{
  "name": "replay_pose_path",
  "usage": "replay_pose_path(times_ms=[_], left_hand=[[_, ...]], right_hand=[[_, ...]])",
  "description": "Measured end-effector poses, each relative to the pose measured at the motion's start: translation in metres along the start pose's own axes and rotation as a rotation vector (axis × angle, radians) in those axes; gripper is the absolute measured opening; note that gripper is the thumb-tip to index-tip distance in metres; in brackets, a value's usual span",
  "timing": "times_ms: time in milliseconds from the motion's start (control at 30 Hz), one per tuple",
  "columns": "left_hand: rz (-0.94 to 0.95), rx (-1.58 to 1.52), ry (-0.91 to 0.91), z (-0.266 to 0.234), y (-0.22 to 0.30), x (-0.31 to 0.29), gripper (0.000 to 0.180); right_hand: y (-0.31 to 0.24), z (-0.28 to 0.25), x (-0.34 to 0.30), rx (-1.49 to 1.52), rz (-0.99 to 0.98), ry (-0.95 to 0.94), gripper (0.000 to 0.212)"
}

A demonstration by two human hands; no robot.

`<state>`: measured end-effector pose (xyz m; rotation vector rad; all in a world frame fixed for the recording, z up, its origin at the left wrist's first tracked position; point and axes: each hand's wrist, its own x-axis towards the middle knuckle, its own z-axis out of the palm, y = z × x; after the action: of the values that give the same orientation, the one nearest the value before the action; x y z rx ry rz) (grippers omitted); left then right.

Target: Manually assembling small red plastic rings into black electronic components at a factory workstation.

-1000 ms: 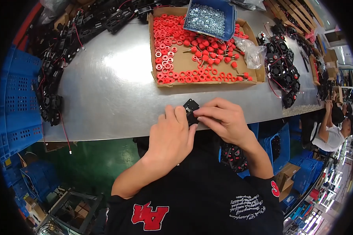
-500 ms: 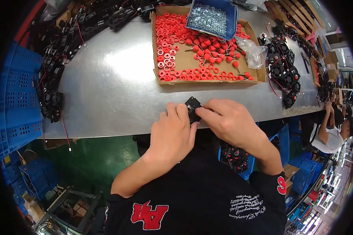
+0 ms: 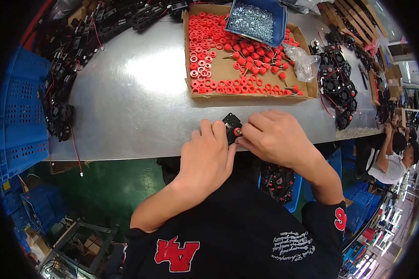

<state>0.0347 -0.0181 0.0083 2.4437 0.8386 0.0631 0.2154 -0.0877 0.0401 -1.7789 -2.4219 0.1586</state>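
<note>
Both hands gripped one small black fan (image 3: 230,125) at the metal worktop's (image 3: 135,102) near edge: left hand (image 3: 208,156) clasping its side, right hand (image 3: 275,136) pinching a red grommet (image 3: 238,132) at its corner. Behind: cardboard tray (image 3: 219,74) of red grommets.

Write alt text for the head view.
Both hands, left hand and right hand, hold a small black fan at the near edge of a metal table. Beyond lies a cardboard tray of red washers.
</note>
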Motion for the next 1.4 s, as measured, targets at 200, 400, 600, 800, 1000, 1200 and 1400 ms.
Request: replay_pose_path(times_ms=[200, 400, 600, 800, 1000, 1200, 1400], left_hand=[[-0.002, -0.006, -0.007, -0.002, 0.002, -0.001, 0.039], [0.004, 0.080, 0.009, 0.001, 0.001, 0.001, 0.039], [-0.003, 0.016, 0.024, 0.003, 0.005, 0.001, 0.040], [-0.018, 0.029, -0.005, 0.001, 0.005, 0.001, 0.041], [0.004, 0.022, -0.001, 0.001, 0.004, -0.002, 0.041], [-0.167, 0.077, -0.051, -0.003, 0.018, 0.002, 0.044], [-0.088, -0.133, -0.030, -0.008, 0.003, 0.007, 0.049]], right_hand=[[-0.004, 0.004, -0.008, 0.091, -0.010, 0.053, 0.025], [-0.008, 0.014, -0.001, 0.155, -0.059, 0.352, 0.020], [-0.009, 0.013, -0.003, -0.002, 0.066, 0.289, 0.021], [-0.006, 0.021, -0.016, -0.016, 0.054, 0.182, 0.017], [-0.018, 0.016, -0.017, 0.104, 0.110, 0.443, 0.020], [-0.075, -0.032, 0.020, 0.475, -0.167, 0.328, 0.012], [-0.127, -0.110, 0.052, 0.281, -0.525, 0.100, 0.010]])
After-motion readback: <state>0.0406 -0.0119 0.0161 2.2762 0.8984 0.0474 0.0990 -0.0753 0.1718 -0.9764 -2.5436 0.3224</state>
